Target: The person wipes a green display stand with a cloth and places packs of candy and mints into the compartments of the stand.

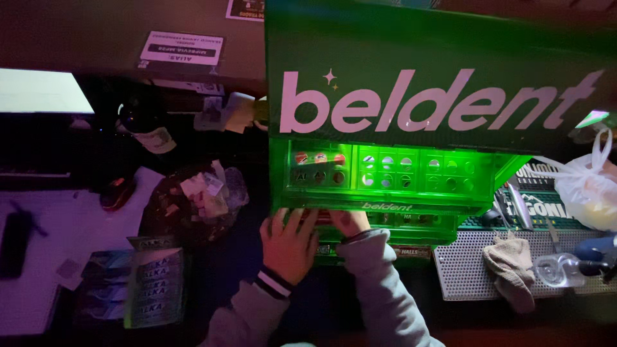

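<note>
A lit green display stand (411, 173) with small compartments of candy and gum packs fills the middle of the view. My left hand (289, 247), in a grey sleeve with a striped cuff, lies with fingers spread on the stand's lowest shelf (392, 222), touching the packs there. Just to its right, my right hand (350, 223) reaches into the same shelf. Its fingertips are hidden under the shelf above, so I cannot tell whether it grips anything.
A dark bowl of paper scraps (193, 202) and a box of candy packets (154, 279) sit to the left, beside white paper (64, 238) and a dark phone (13, 244). On the right, a perforated metal tray (463, 276) carries a crumpled cloth (511, 266); a white plastic bag (588, 186) lies behind it.
</note>
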